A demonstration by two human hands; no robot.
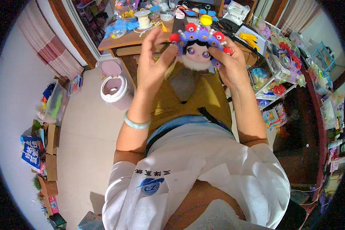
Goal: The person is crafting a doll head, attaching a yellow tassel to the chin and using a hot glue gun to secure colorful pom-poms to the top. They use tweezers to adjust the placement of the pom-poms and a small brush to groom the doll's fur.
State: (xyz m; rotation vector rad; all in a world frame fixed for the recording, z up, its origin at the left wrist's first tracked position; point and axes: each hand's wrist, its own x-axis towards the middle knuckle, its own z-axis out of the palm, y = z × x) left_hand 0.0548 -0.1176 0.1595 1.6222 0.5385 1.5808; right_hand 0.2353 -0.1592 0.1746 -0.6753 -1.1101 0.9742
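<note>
A plush doll head with a painted face, black hair and a white furry collar is held up over my lap, in front of the desk. Its headdress has blue-violet pieces, red pompoms, white beads and a yellow pompom-like round at the top. My right hand grips the doll's right-hand side, thumb near the cheek. My left hand is at the opposite side, its thumb by the headdress edge and its fingers raised and apart; whether the thumb touches is hard to tell. A pale bangle circles my left wrist.
The wooden desk bears a spool of white beads, a yellow glue gun on a pale tray, and craft supplies. A pink-and-white bin stands left of it. A white rack with wrapped flowers stands right; boxes line the left wall.
</note>
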